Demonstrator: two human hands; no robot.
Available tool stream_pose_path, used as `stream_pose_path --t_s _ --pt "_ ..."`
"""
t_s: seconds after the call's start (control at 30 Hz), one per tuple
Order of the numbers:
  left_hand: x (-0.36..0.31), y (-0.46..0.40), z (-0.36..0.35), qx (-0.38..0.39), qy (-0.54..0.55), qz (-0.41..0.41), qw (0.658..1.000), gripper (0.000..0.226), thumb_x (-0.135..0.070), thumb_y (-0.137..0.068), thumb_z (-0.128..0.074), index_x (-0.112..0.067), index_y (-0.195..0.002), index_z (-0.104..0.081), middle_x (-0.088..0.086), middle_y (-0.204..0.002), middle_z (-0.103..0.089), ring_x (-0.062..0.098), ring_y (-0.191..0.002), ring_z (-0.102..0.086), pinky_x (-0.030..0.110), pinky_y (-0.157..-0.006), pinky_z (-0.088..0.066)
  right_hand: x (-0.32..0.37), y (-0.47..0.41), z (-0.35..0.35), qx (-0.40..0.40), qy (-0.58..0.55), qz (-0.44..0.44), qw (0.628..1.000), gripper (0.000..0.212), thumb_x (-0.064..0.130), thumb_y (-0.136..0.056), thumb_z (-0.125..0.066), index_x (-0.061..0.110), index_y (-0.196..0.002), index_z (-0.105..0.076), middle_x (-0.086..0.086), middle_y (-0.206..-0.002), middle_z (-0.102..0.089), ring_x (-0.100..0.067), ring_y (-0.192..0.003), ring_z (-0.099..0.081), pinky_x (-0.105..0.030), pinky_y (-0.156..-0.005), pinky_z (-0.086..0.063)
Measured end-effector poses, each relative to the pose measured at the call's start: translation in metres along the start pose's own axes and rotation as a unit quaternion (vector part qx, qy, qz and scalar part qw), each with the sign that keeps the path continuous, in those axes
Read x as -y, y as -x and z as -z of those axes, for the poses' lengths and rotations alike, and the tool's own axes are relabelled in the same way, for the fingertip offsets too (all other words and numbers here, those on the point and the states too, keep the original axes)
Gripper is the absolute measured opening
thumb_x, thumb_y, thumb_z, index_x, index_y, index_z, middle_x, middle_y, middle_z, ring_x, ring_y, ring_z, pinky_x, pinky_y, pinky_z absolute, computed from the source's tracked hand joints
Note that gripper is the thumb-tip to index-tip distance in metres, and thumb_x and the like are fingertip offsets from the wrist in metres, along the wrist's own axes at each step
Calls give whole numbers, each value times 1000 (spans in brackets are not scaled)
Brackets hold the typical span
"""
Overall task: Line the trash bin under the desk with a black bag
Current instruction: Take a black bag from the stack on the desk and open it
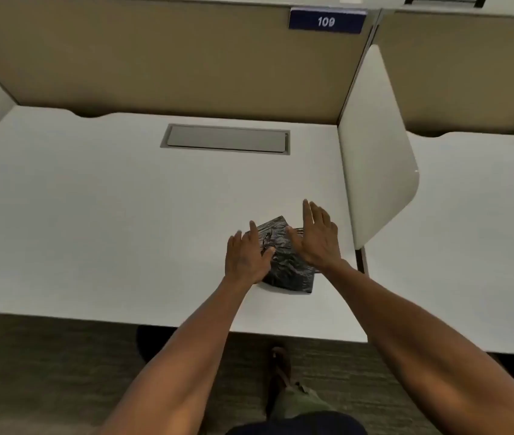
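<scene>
I see the folded black bag (pixel 287 262) near the desk (pixel 108 215) front edge, left hand (pixel 246 255) and right hand (pixel 316 240) flat beside it, fingers spread, bin (pixel 152 342) mostly hidden underneath

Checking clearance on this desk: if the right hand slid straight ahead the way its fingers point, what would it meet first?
Probably nothing soon. The right hand points up the bare desk toward the tan back panel, passing left of the white side divider. That panel looks like the first obstacle, though depth is unclear.
</scene>
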State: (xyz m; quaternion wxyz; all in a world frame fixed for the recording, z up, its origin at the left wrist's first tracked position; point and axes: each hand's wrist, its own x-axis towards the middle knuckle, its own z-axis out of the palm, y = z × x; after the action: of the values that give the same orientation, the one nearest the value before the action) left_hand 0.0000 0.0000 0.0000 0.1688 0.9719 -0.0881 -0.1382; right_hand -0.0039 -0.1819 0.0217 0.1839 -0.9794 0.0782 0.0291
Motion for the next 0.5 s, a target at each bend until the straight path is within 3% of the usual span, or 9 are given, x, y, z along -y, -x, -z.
stream_pose_path --t_s 0.07,0.27,0.33,0.5 --pt "-3 -3 -11 28 15 34 999 85 -54 -101 -47 -5 -164 -16 22 -142 -61 40 -134 -53 47 -113 -40 -7 -8 -6 45 7 3 999 82 57 -103 -40 9 -164 -15 -18 -167 -27 -37 -154 -23 -57 -119 -30" --pt "-4 -4 -36 114 141 149 972 74 -47 -92 -66 -14 -151 -37 16 -133 -66 38 -122 -63 45 -101 -53 -32 -26 -23 181 12 -5 983 89 57 -96 -56 11 -163 -19 -19 -167 -27 -36 -154 -23 -54 -120 -29" --pt "-3 -6 -41 128 176 169 961 68 -44 -90 -71 -14 -144 -44 15 -130 -67 37 -119 -65 45 -100 -55 -37 -33 -25 199 15 -7 980 91 56 -92 -62 13 -162 -22 -18 -163 -35 -36 -151 -28 -51 -118 -31" --pt "0 -8 -48 103 233 192 948 70 -30 -87 -77 -10 -147 -47 14 -122 -72 35 -114 -67 37 -97 -54 -42 -44 -30 199 6 -11 980 90 51 -82 -76 18 -157 -37 -17 -152 -50 -37 -144 -39 -48 -115 -37"
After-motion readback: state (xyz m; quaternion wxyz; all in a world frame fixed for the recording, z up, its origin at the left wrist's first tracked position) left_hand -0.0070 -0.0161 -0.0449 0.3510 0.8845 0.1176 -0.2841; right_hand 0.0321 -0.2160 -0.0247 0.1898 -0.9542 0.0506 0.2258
